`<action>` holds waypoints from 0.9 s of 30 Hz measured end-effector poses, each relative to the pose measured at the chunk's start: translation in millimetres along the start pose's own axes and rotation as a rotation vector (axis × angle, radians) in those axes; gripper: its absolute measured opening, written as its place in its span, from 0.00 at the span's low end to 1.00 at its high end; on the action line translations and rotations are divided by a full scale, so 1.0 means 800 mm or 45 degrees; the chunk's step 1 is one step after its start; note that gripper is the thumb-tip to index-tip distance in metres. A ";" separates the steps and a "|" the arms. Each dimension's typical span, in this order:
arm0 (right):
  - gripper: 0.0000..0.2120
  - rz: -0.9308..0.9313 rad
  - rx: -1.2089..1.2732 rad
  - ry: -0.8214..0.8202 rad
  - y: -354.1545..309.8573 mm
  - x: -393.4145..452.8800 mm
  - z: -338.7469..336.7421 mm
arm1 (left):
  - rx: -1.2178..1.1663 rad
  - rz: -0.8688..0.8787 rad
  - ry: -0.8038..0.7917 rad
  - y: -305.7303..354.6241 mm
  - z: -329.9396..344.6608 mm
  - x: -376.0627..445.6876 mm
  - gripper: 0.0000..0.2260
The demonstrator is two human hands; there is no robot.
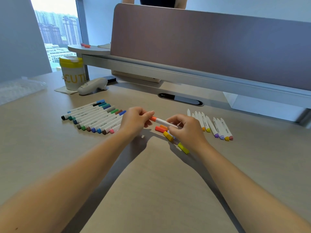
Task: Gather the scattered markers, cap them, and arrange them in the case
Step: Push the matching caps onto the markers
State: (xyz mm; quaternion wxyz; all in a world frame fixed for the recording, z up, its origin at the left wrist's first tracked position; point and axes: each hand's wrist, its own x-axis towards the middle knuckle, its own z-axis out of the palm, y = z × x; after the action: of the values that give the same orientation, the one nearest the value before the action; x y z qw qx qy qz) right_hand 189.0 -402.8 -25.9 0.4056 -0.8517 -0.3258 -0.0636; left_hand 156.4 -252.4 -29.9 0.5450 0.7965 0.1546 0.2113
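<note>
1. a white marker (162, 122) is held above the counter (151, 182), between both hands.
2. its orange cap (153, 118) is pinched by the left hand (137, 121).
3. its barrel is gripped by the right hand (184, 129).
4. loose caps (168, 135) lie just beneath.

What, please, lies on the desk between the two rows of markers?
In the head view: loose caps in orange and yellow, beneath both hands holding an orange marker.
</note>
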 end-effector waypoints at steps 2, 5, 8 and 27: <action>0.06 0.010 0.019 0.019 -0.002 -0.001 0.002 | 0.013 -0.001 0.018 0.002 0.004 0.001 0.08; 0.08 0.011 0.019 0.031 -0.004 0.000 0.004 | 0.038 0.011 0.047 0.002 0.008 0.001 0.09; 0.08 0.000 -0.011 0.010 -0.004 0.003 0.003 | 0.064 0.024 0.055 -0.002 0.010 -0.002 0.08; 0.14 0.382 -0.224 0.189 0.061 0.049 -0.021 | 0.245 0.035 -0.137 0.003 0.003 0.029 0.22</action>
State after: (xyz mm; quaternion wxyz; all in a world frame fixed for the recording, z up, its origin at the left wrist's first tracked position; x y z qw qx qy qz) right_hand 251.6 -417.7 -32.1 0.3575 -0.9158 -0.1575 -0.0932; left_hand 177.3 -244.0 -24.7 0.4707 0.8573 0.1336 0.1600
